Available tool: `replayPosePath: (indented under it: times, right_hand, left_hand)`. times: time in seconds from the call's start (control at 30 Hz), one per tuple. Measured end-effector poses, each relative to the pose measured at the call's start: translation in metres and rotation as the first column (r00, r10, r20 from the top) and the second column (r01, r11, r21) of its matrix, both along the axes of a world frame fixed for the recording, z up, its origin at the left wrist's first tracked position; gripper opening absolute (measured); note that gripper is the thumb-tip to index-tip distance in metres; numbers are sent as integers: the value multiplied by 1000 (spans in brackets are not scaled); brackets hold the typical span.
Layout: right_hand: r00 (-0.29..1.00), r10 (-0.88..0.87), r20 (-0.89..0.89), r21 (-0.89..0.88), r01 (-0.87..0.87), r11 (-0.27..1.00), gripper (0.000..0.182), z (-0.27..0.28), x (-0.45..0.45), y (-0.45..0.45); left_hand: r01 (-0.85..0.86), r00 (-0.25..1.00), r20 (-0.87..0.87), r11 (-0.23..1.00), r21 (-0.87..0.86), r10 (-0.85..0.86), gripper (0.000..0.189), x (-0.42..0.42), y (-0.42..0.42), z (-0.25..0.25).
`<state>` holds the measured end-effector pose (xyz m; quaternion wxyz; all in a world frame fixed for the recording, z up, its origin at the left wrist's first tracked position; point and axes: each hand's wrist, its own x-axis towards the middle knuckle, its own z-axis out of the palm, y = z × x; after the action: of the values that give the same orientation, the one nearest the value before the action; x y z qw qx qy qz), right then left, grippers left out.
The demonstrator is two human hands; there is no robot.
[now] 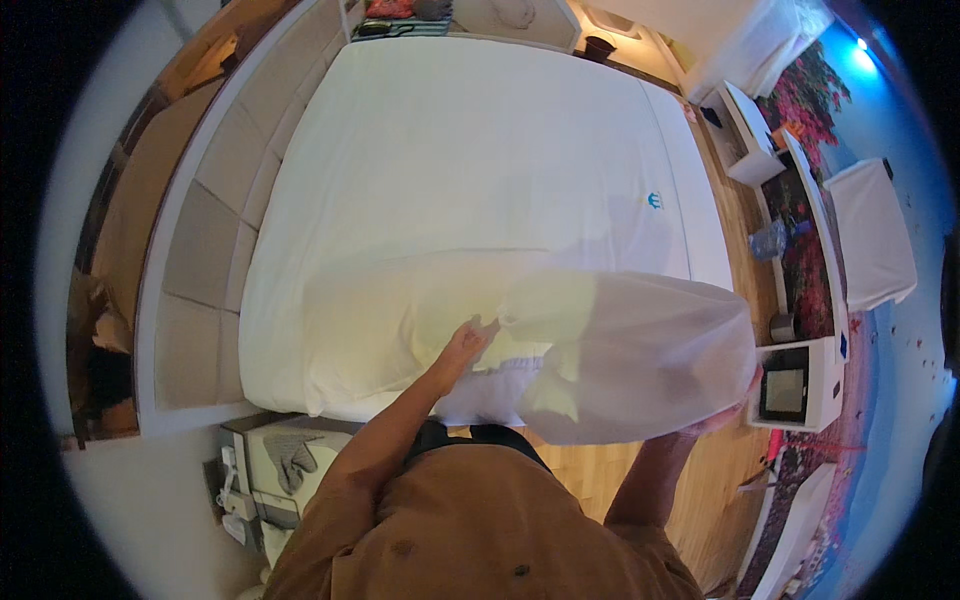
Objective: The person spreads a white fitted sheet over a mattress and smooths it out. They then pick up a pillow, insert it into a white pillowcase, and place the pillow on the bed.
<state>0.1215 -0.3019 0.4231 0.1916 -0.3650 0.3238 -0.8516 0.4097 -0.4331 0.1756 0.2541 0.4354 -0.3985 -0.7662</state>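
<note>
Before me is a wide bed with a white fitted cover (487, 150). A pillow in a white pillowcase (360, 352) lies along its near edge, to the left. On the right a second pillow in a white pillowcase (660, 352) is lifted over the bed's near right corner. My right hand (720, 421) grips its far right end from below, the fingers partly hidden by the cloth. My left hand (471, 339) is at the left end of this second pillowcase, near its edge; whether its fingers hold cloth cannot be made out.
A padded headboard (217, 247) borders the bed on the left. At lower left stands a bedside table (292, 465) with a grey cloth. White shelving (814, 375) lines the right wall beyond the wooden floor (705, 495). A dark bin (598, 49) stands beyond the far edge.
</note>
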Motion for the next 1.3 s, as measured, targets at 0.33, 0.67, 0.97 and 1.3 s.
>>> replayPosePath:
  times: [0.33,0.67,0.97,1.3]
  right_hand:
    - [892,445,81,-85,-439,894,59,17,-18,-7]
    - [707,515,485,5,-591,806,52,13,-14,-37]
    - [783,368,501,280,-550,787,49,-6,-11,-57]
    - [867,327,377,623,-498,603,45,-16,4,-61]
  left_hand:
    - [67,934,-357,977,201,9,29,-25,0,16]
    - [-515,804,-188,818,258,565,22,106,-90,105]
    - [-629,751,-158,767,126,641,24,186,-127,123]
    - [-766,591,-356,642,32,724,40,259,-133,116]
